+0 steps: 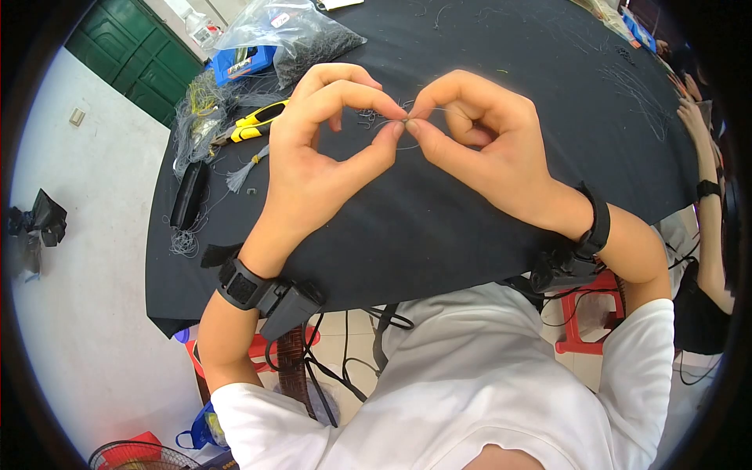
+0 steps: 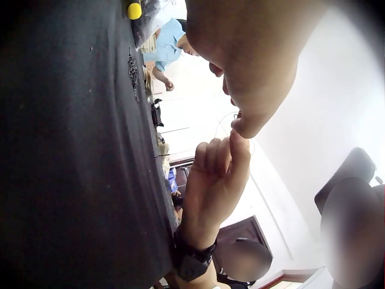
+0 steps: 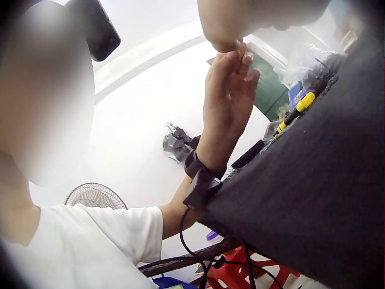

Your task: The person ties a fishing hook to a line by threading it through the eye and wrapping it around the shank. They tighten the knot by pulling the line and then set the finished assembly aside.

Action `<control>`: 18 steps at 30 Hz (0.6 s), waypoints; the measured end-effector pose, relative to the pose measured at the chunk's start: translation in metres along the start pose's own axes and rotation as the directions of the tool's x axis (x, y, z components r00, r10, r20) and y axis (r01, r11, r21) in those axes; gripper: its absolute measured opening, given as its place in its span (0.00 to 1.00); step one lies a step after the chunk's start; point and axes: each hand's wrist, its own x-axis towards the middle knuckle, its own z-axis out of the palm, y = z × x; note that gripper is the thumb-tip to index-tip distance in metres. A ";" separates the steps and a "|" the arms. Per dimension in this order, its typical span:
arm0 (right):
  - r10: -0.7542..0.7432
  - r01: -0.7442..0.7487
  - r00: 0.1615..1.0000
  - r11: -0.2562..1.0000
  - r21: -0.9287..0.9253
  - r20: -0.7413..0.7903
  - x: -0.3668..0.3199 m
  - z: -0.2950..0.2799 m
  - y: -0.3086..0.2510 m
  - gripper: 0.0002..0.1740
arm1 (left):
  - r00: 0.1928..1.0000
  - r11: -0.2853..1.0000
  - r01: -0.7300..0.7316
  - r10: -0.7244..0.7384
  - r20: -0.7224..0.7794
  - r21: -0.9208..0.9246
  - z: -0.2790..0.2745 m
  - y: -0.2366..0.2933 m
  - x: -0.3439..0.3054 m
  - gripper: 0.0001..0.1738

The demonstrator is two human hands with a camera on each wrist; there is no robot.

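In the head view my left hand (image 1: 313,153) and right hand (image 1: 497,153) meet above the black-covered table, thumb and forefinger tips almost together. Each pinches a thin grey line (image 1: 435,109), which bows out in a loop around the fingertips. The left wrist view also shows part of this fine loop (image 2: 219,123) against the white wall. Whatever sits right at the pinch is mostly covered by the fingertips. Behind the left fingers lies a small heap of dark metal hooks (image 1: 366,119), partly hidden in the head view.
Yellow-and-black pliers (image 1: 254,124), a tied bundle of line (image 1: 249,168) and a black case (image 1: 189,196) lie at the left. Farther back are a clear bag of dark pieces (image 1: 321,51) and a blue box (image 1: 241,64). Loose line (image 1: 638,98) lies at the right.
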 end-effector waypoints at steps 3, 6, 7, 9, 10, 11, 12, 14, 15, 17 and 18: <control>0.010 -0.010 1.000 1.000 0.014 0.004 0.000 0.000 0.000 0.06 | 0.998 1.000 0.028 -0.028 0.052 0.000 -0.002 0.003 -0.002 0.11; 0.017 -0.018 1.000 0.999 0.036 0.013 0.000 0.000 0.001 0.06 | 0.998 0.999 0.042 -0.042 0.050 -0.002 -0.002 0.003 -0.002 0.10; 0.014 -0.014 1.000 0.999 0.039 0.017 0.000 0.000 0.000 0.06 | 0.998 0.999 0.046 -0.046 0.049 -0.007 -0.002 0.003 -0.002 0.10; 0.010 -0.011 1.000 0.999 0.045 0.021 0.000 -0.001 0.000 0.06 | 0.997 0.999 0.053 -0.052 0.049 -0.015 -0.002 0.002 -0.003 0.10; 0.010 -0.011 1.000 0.999 0.046 0.021 0.000 0.000 0.000 0.06 | 0.997 0.998 0.055 -0.054 0.049 -0.018 -0.002 0.002 -0.002 0.10; 0.010 -0.011 1.000 0.999 0.048 0.022 0.001 0.000 -0.001 0.06 | 0.997 0.998 0.057 -0.056 0.049 -0.021 -0.002 0.002 -0.002 0.10; 0.025 -0.026 0.999 0.998 0.056 0.021 0.000 0.000 -0.001 0.06 | 0.997 0.998 0.056 -0.055 0.050 -0.021 -0.002 0.003 -0.002 0.10; 0.055 -0.057 0.998 0.996 0.072 0.020 0.000 0.001 0.000 0.05 | 0.997 0.998 0.054 -0.053 0.052 -0.020 -0.002 0.003 -0.002 0.09; 0.051 -0.052 0.999 0.996 0.078 0.011 0.000 0.001 0.001 0.05 | 0.997 0.998 0.055 -0.054 0.057 -0.015 -0.002 0.003 -0.002 0.09; 0.044 -0.043 0.999 0.995 0.089 -0.007 0.000 0.001 0.002 0.04 | 0.996 0.998 0.057 -0.057 0.066 -0.006 -0.002 0.004 -0.002 0.09; 0.039 -0.037 0.999 0.995 0.090 -0.010 0.000 0.002 0.002 0.04 | 0.998 0.999 0.046 -0.046 0.045 -0.008 -0.001 0.003 -0.001 0.10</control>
